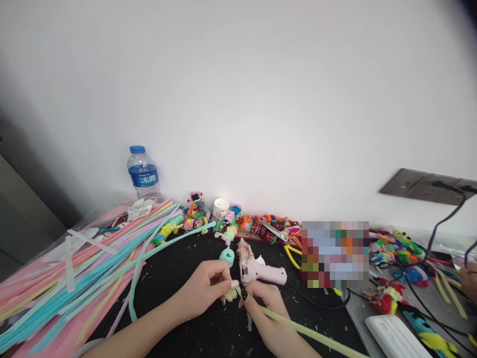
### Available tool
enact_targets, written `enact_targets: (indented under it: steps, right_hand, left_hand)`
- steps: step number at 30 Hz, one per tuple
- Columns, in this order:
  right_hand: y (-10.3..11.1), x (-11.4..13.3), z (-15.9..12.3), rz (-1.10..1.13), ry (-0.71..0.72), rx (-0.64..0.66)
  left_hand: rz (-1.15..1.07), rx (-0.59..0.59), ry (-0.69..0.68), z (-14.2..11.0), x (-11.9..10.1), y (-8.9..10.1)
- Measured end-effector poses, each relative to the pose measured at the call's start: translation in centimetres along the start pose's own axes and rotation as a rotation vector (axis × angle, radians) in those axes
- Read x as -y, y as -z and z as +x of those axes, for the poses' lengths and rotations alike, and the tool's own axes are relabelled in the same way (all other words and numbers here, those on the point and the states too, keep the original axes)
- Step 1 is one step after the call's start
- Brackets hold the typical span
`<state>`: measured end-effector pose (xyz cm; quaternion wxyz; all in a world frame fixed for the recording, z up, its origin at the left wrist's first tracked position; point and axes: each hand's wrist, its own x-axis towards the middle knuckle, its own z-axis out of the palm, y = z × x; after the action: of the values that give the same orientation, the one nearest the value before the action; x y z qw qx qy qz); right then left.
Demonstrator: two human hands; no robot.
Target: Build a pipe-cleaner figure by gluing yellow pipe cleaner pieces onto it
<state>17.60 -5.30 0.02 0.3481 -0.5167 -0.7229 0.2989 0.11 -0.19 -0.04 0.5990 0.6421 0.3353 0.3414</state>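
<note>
Over the black mat (167, 278), my left hand (204, 288) pinches a small pale yellow fuzzy coil (231, 295) between thumb and fingertips. My right hand (266, 311) is closed on a pale yellow pipe cleaner (313, 332), whose long end trails off to the lower right. Both sets of fingertips are close together at the coil. Just beyond my left hand stands a mint green rolled coil (226, 257). A pale pink glue gun (263, 273) lies right behind my right hand, its nozzle pointing toward the wall.
Loose pipe cleaners (97, 283) spread over the left side. A water bottle (143, 174) stands by the wall. Finished fuzzy figures, a paper cup (221, 209) and scissors (274, 231) line the back. Cables, a white box (393, 335) and another person's hand (470, 281) are at right.
</note>
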Motion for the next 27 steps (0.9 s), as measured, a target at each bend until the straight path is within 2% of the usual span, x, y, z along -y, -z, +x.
enact_targets:
  steps: [3, 7, 12, 18, 22, 27]
  right_hand:
    - [0.2, 0.4, -0.2, -0.061, 0.006, 0.023]
    - [0.0, 0.1, 0.0, -0.032, -0.003, 0.062]
    - [-0.3, -0.6, 0.3, 0.139, -0.067, -0.035]
    - [-0.2, -0.9, 0.4, 0.279, -0.115, -0.062]
    - [-0.3, -1.0, 0.4, 0.286, -0.12, -0.051]
    - [-0.4, -1.0, 0.3, 0.226, -0.11, -0.015]
  left_hand:
    - [0.005, -0.025, -0.015, 0.1, 0.2, 0.0]
    - [-0.129, -0.012, 0.032, 0.3, 0.2, -0.1]
    - [-0.291, 0.026, 0.179, 0.4, -0.2, -0.2]
    - [-0.266, 0.117, 0.268, 0.3, -0.6, -0.2]
    - [-0.278, 0.084, 0.248, 0.2, -0.4, -0.5]
    - [-0.294, 0.045, 0.123, 0.1, 0.0, -0.7]
